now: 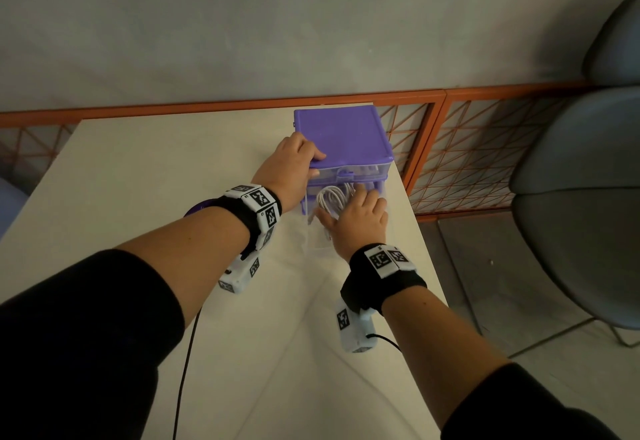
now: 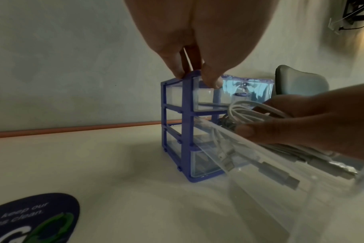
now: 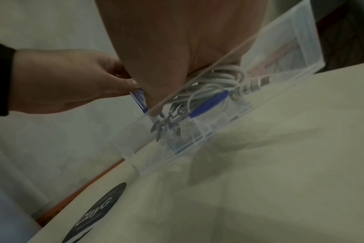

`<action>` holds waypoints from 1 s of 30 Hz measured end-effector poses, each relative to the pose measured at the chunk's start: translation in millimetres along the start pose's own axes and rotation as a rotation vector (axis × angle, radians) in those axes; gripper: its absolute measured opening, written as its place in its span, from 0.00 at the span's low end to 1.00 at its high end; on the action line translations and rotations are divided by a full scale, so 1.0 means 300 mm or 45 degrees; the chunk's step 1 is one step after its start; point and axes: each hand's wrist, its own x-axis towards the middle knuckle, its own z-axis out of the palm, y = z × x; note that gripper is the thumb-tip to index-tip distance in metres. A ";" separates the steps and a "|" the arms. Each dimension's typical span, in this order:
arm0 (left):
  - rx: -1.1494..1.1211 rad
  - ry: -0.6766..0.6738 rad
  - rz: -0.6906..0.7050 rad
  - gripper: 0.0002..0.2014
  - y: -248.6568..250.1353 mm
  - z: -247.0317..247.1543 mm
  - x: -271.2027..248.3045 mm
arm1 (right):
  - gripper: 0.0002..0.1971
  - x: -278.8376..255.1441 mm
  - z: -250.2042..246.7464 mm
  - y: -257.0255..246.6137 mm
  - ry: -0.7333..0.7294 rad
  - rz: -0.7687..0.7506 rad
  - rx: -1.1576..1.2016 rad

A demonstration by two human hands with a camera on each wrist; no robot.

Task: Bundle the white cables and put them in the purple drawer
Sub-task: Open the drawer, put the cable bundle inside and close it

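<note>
My left hand [image 1: 290,162] sits at the top front-left corner of the small purple-framed plastic drawer unit [image 1: 341,134], fingers laid over its lid and the thumb curled against the front edge, so it grips that corner. My right hand [image 1: 356,219] is lowered into the clear plastic drawer [image 2: 260,167] that is pulled out of the unit toward me; its fingers are curled round the coiled bundle of white cables [image 1: 332,197], which lies inside that drawer. In the left wrist view the cable plugs [image 2: 289,179] rest against the clear drawer wall, and the right thumb [image 2: 251,131] presses down on the coil. The back of my right hand covers much of the bundle from the head camera, and in the right wrist view the palm blocks most of the drawer, so I cannot tell how far the coil has settled. The unit stands near the far right edge of the pale table [image 1: 138,169]. A round dark sticker with printed lettering [image 2: 33,218] lies on the table to the left, partly hidden by my left wrist. Beyond the table runs an orange metal lattice railing [image 1: 485,148], and a grey padded chair [image 1: 581,204] stands to the right.
</note>
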 end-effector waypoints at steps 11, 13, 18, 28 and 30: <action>-0.002 -0.006 0.016 0.16 0.002 -0.004 -0.005 | 0.41 0.075 0.015 -0.062 -0.103 0.223 -0.115; -0.002 -0.008 0.020 0.16 -0.001 -0.005 -0.001 | 0.37 0.089 0.018 -0.071 -0.064 0.250 -0.025; -0.006 0.013 0.022 0.16 -0.006 0.000 -0.004 | 0.36 0.102 0.033 -0.071 -0.050 0.264 0.028; -0.011 0.035 0.000 0.16 0.009 0.003 -0.009 | 0.35 0.084 0.018 -0.035 -0.067 0.138 0.143; -0.014 0.039 -0.007 0.15 0.010 0.004 -0.008 | 0.35 0.075 0.019 -0.026 0.004 0.143 0.180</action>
